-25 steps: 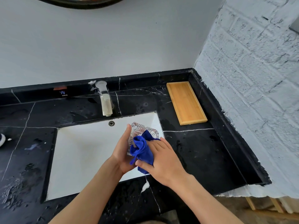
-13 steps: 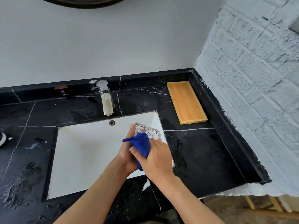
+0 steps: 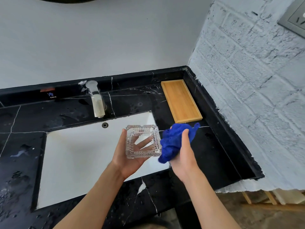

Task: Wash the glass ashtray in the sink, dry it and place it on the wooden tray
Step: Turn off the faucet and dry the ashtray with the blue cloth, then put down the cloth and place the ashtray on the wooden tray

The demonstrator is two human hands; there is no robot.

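A square ribbed glass ashtray rests open side up on the palm of my left hand, above the right part of the white sink. My fingers show through its clear base. Just to its right, my right hand grips a bunched blue cloth, which no longer touches the ashtray. The wooden tray lies bare on the black counter at the back right, beside the wall.
A chrome tap stands behind the sink, no water running. The black marble counter is wet in spots. A white brick wall closes the right side, with the counter's edge below it.
My right hand has drawn the blue cloth out of the ashtray and off to the right. My left hand has tipped the ashtray from on edge to flat, open side up.
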